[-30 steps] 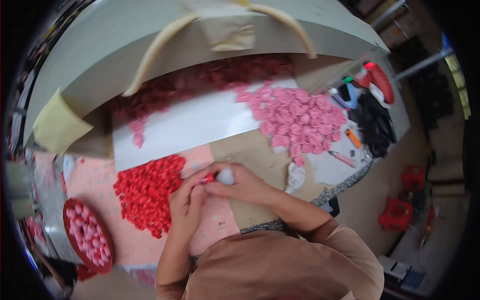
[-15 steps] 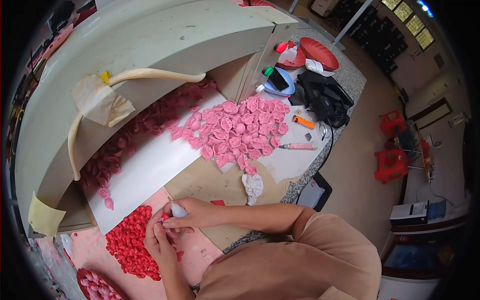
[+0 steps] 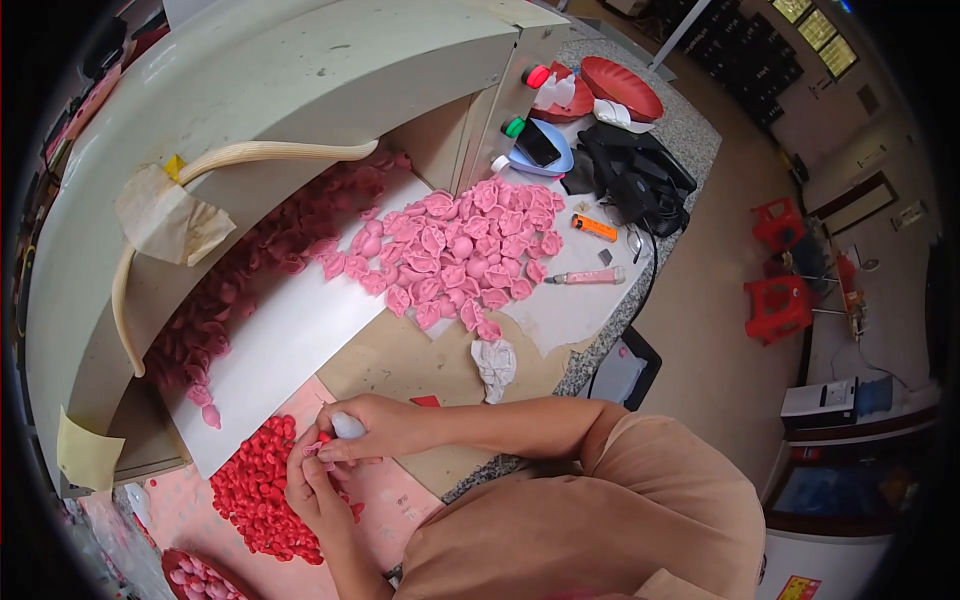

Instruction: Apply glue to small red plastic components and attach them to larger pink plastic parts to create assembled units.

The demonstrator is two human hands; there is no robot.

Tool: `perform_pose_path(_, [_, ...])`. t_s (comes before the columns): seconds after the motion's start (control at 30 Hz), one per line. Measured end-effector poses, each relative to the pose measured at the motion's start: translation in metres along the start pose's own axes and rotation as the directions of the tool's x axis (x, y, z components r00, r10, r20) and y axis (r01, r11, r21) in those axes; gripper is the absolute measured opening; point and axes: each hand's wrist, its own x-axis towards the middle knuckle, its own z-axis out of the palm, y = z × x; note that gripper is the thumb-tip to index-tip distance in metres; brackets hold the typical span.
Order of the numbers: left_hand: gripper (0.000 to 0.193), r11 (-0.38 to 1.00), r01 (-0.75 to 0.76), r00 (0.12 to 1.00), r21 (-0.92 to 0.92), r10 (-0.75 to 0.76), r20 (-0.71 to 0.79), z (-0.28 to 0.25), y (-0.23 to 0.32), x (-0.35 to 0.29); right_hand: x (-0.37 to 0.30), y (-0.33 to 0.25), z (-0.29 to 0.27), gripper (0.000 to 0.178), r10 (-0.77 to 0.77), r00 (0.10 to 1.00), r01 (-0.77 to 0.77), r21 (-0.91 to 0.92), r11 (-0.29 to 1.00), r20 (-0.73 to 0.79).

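White bottle [image 3: 349,426], long axis pointing upper-left, your right hand [image 3: 385,425] gripping; left hand [image 3: 308,486] pinching pink piece [image 3: 312,449]; sheet [image 3: 385,530] print illegible

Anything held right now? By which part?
Right hand: whitish bottle, by its body. Left hand: small pink piece; exact place of hold can't be told.

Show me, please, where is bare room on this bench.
Bare: the white sheet between shaded pink pieces and red pile; the brown sheet between white sheet and white wad, except a red scrap. Crowded: the red pile by the left hand, the pink heap.
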Motion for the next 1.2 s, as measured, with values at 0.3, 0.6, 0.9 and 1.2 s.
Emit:
perform_pose_path(0.3, [0.035,0.997,0.070,0.997,-0.032,-0.069,0.030,-0.009,-0.007,-0.001,-0.001,0.001,0.005,0.025,-0.008,1.000,0.012,0.144,0.990,-0.029])
perform_pose_path(0.6, [0.038,0.991,0.100,0.991,-0.091,-0.108,-0.083,0.001,-0.010,0.003,0.000,0.005,0.006,0.028,-0.026,0.998,0.032,0.103,0.994,-0.060])
perform_pose_path(0.9, [0.037,0.997,0.048,0.997,-0.054,-0.051,-0.061,-0.002,-0.023,0.006,-0.005,0.001,-0.002,0.032,-0.091,0.995,0.094,0.059,0.994,-0.042])
perform_pose_path(1.2, [0.036,0.998,0.042,0.999,-0.046,-0.044,-0.033,0.001,-0.017,0.004,-0.004,0.004,-0.004,0.033,-0.073,0.997,0.074,0.026,0.997,-0.027])
